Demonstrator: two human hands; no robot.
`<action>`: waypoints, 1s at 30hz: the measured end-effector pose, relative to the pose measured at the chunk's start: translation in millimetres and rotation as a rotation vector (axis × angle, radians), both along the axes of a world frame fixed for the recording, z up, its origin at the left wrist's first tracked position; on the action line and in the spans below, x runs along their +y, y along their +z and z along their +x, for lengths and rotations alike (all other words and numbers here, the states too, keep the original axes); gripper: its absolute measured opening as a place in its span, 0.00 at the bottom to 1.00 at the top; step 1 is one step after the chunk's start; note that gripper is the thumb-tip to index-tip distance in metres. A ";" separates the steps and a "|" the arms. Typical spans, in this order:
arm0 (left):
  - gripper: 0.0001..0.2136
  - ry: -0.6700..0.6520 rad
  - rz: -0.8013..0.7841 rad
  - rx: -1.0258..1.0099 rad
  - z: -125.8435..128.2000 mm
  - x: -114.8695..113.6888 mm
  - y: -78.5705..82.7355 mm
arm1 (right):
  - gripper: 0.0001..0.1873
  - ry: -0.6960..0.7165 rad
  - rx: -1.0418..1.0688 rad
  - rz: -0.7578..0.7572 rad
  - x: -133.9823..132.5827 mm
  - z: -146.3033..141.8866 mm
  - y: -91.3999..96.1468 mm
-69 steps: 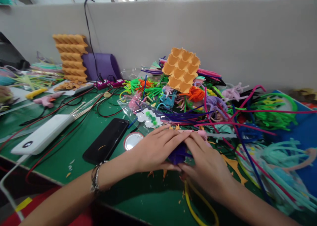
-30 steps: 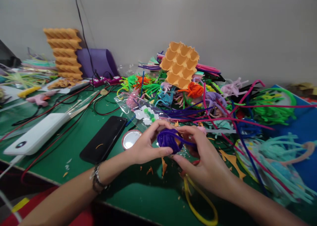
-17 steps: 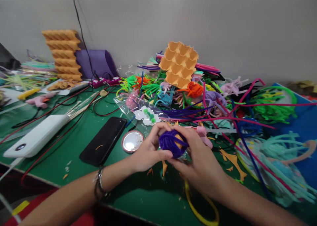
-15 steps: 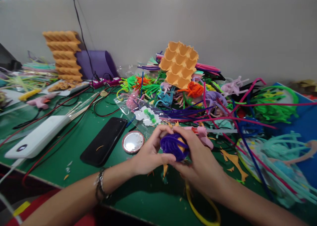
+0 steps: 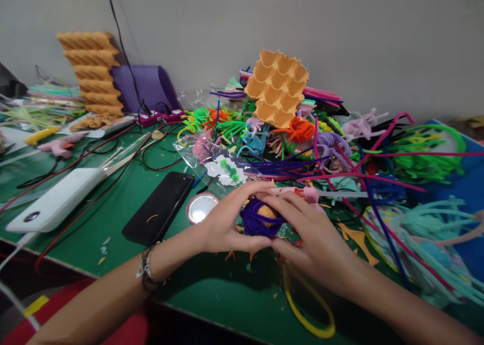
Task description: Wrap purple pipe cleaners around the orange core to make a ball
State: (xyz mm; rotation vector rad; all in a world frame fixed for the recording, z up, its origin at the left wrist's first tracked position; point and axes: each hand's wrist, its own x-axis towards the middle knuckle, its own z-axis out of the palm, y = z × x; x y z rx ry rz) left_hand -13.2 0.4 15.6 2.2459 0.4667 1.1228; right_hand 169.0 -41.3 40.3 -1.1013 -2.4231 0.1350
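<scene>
Both hands meet over the green table mat [image 5: 212, 294] around a small ball of purple pipe cleaner [image 5: 254, 223] wound over an orange core. My left hand [image 5: 223, 224] cups it from the left, thumb underneath and fingers curled over the top. From the right, my right hand [image 5: 313, 239] closes on it, fingers pressed on the top and side. The ball sits just above the mat. Orange paper scraps lie under the hands.
A black phone [image 5: 161, 208] and a round silver lid [image 5: 200, 208] lie left of the hands. A white power bank [image 5: 53, 199] and red cables sit farther left. A heap of coloured pipe cleaners [image 5: 302, 148] with an orange honeycomb piece [image 5: 278, 88] fills the back and right. A yellow loop [image 5: 306, 309] lies near the front edge.
The hands first pressed the purple ball flat on the mat, then lifted and turned it between the fingers. Now they have lowered a little and close around it more tightly.
</scene>
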 end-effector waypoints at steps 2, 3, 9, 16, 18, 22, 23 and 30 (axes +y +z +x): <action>0.31 -0.026 0.081 0.017 0.4 2.0 1.1 | 0.22 0.030 0.009 0.011 -0.4 -0.7 -1.5; 0.31 -0.037 0.125 0.021 0.8 2.7 1.2 | 0.22 0.039 0.014 0.002 -0.6 -1.0 -2.0; 0.27 -0.062 0.078 -0.007 3.8 0.1 -3.6 | 0.16 0.010 0.087 -0.067 -1.0 0.4 -0.4; 0.28 -0.005 -0.113 0.003 4.4 -10.2 -4.7 | 0.20 -0.027 0.168 -0.017 -1.9 -2.7 -1.3; 0.27 -0.008 -0.128 0.008 3.4 -10.1 -4.3 | 0.21 -0.020 0.165 -0.033 -2.5 -3.0 -0.1; 0.27 -0.004 -0.122 -0.003 1.1 -6.1 -3.7 | 0.20 -0.029 0.167 -0.020 -3.0 -1.0 5.2; 0.27 -0.004 -0.121 -0.004 0.6 -5.0 -3.5 | 0.18 -0.035 0.164 -0.011 -2.8 -0.1 6.4; 0.22 -0.006 -0.052 0.078 -3.0 -1.1 0.7 | 0.07 0.008 0.164 0.046 0.7 3.9 7.4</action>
